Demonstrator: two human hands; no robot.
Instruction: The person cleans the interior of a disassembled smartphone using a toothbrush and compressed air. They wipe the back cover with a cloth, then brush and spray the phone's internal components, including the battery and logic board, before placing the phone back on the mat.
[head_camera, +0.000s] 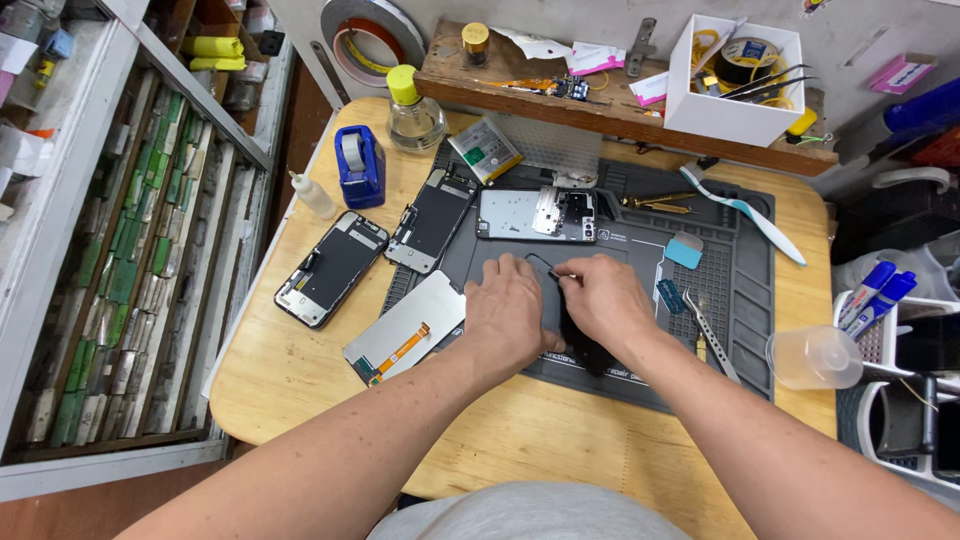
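Both hands rest on a black phone (560, 300) lying on the grey work mat (640, 250). My left hand (508, 315) presses on the phone's left side, fingers together. My right hand (605, 298) covers its right side, fingertips at the top edge. Most of the phone is hidden under the hands. A metal phone frame (537, 214) lies on the mat just beyond them.
Left of the mat lie two black phone screens (330, 266) (432, 220) and a silver display panel (405, 327). A blue tape dispenser (359, 164), a glass bottle (414, 112), tweezers (712, 335), a toothbrush (745, 210), a plastic cup (815, 356) and a white box (733, 78) surround it.
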